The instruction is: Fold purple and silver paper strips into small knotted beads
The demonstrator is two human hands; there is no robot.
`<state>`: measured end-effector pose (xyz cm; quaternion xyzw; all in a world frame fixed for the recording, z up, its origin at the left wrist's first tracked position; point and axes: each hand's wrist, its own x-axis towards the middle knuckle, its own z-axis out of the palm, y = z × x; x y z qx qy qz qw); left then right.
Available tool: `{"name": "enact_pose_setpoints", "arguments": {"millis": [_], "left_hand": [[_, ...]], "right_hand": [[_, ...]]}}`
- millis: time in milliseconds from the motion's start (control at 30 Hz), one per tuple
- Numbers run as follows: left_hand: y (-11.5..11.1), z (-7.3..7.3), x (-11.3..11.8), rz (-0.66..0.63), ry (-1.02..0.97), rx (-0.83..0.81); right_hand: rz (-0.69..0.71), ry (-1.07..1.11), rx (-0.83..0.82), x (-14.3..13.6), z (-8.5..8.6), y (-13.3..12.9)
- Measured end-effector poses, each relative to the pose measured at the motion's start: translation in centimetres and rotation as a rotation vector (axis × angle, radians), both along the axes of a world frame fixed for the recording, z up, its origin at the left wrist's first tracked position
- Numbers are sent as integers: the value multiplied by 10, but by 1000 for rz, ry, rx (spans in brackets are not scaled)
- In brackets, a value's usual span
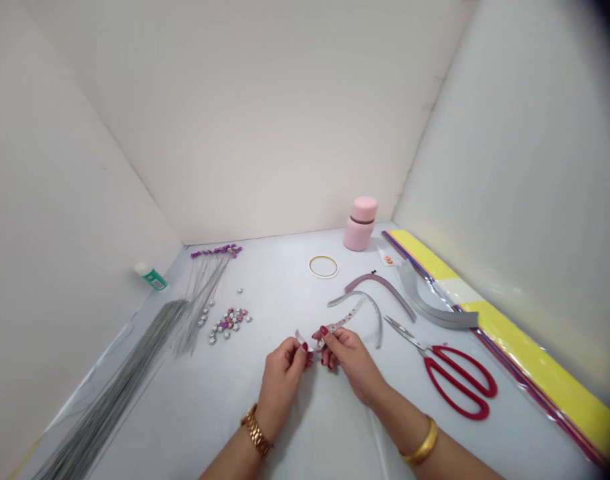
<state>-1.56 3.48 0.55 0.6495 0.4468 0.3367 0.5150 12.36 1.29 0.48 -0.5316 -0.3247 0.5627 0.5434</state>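
Observation:
Between my two hands runs a narrow white patterned paper strip (349, 316), bent near its lower end. My left hand (283, 365) pinches that end between thumb and fingers, with a short tip poking up. A little to the right, my right hand (349, 357) grips the same strip, and its long free part slants up and away. Just beyond lie a curved grey strip (373, 301) and a mauve strip (385, 285). Folded paper stars (231, 323) in silver, pink and purple are heaped to the left of my hands.
Red-handled scissors (455, 373) lie open at right, beside yellow sheets (525, 360) and wide grey strips (435, 312). A tape roll (323, 267) and pink flask (361, 225) stand farther back. Left are grey wires (129, 380), purple-tipped stems (215, 252) and a glue stick (151, 276).

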Motion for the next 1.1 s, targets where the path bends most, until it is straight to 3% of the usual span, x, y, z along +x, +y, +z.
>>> {"name": "enact_pose_setpoints", "arguments": {"millis": [133, 300, 600, 900, 1100], "left_hand": [[2, 1, -1, 59, -35, -11], [5, 6, -2, 131, -96, 4], [2, 8, -3, 128, -119, 61], [5, 4, -5, 98, -177, -55], [3, 3, -2, 2, -163, -78]], "right_hand": [[31, 23, 23, 2, 5, -1], [215, 42, 69, 2, 15, -6], [295, -83, -10, -4, 7, -5], [101, -480, 195, 1, 11, -9], [122, -512, 203, -1, 8, -8]]}}
